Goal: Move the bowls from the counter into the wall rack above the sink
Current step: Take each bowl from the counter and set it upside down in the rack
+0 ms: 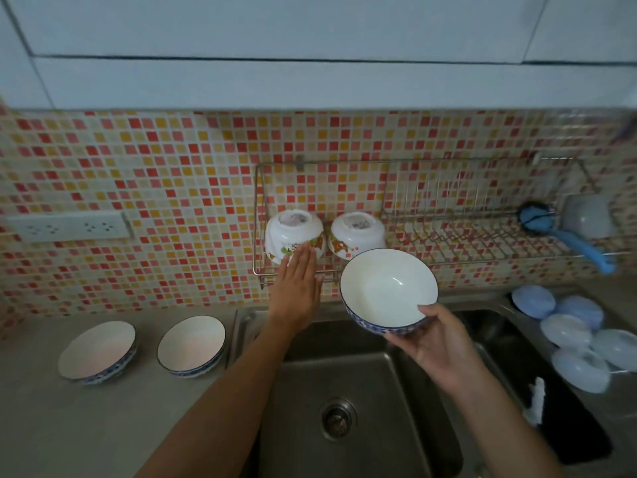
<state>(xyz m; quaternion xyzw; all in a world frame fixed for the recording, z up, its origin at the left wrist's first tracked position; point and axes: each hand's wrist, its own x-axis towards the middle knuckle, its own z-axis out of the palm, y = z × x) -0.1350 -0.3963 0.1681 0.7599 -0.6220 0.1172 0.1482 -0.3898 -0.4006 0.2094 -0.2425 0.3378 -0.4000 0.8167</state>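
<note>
My right hand (pixel 439 350) grips a white bowl with a blue patterned outside (pixel 387 288) by its lower rim, held tilted over the sink in front of the wire wall rack (pixel 448 229). Two white flower-printed bowls lie upside down in the rack's left part: the left one (pixel 293 232) and the right one (pixel 356 232). My left hand (pixel 298 286) reaches up with straight fingers, its fingertips touching the left flowered bowl. Two more blue-rimmed bowls stand on the counter at left, one far left (pixel 98 350) and one nearer the sink (pixel 191 345).
A steel sink (pixel 344 391) with a drain lies below my hands. A blue brush (pixel 558 232) and a grey cup (pixel 589 215) hang at the rack's right end. Several pale blue lids (pixel 572 336) lie right of the sink. A socket strip (pixel 69 227) is on the tiled wall.
</note>
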